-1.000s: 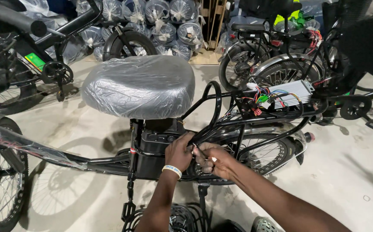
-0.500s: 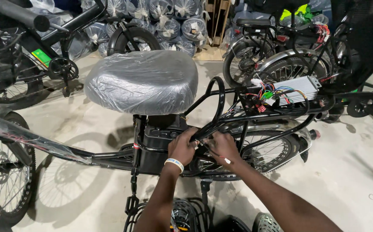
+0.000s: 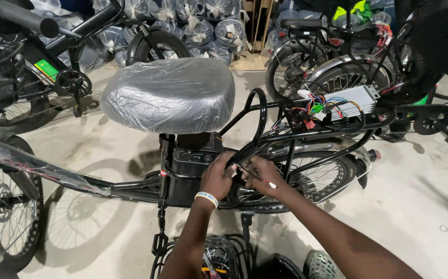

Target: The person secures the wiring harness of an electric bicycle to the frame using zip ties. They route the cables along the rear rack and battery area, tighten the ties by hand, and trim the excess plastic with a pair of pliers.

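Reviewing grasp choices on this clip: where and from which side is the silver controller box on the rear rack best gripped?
Probably by the long sides of the silver controller box, coming from above at its far end. It lies flat on the rear rack, top exposed, while coloured wires bunch at the end nearer the wrapped saddle. Both the left hand and right hand are at the frame cables below.

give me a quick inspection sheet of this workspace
surface: grey concrete floor, scuffed
job's things: black cable bundle along the bike frame behind the battery box, under the plastic-wrapped saddle
clutter: nothing seen
hands: left hand and right hand both on the bundle; exact grip cannot be told
cables: coloured wires at the silver controller on the rear rack
surroundings: other bikes, bagged parts behind
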